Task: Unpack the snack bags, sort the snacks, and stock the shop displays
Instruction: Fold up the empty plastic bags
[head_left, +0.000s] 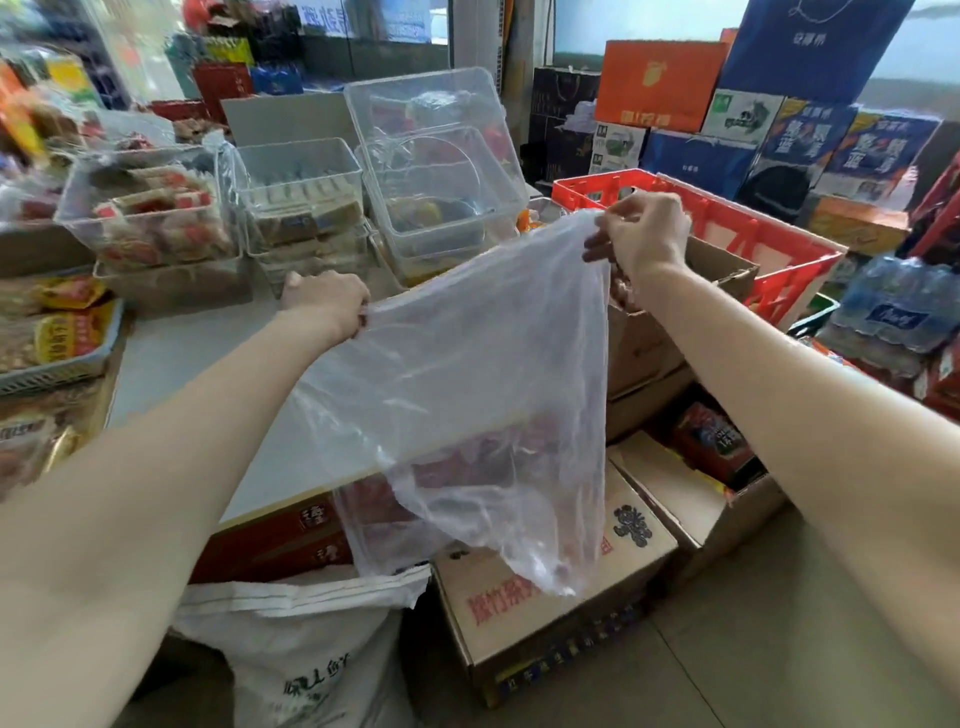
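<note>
A clear, thin plastic bag (467, 384) hangs spread out between my two hands above the white counter's front edge; it looks empty. My left hand (327, 301) grips its left top corner, fingers curled. My right hand (641, 234) pinches the right top corner, held higher. Behind, on the counter, stand clear display bins: one with red-wrapped snacks (156, 218), one with brown bars (301, 208), and a tall tilted bin (441, 171) holding a few mixed packets.
A white counter (208, 353) runs under the bag. A red crate (727, 228) and open cardboard boxes (550, 613) stand at right and below. A white sack (311, 649) sits on the floor. Trays of packaged snacks (57, 332) line the left; bottled water (893, 306) is at right.
</note>
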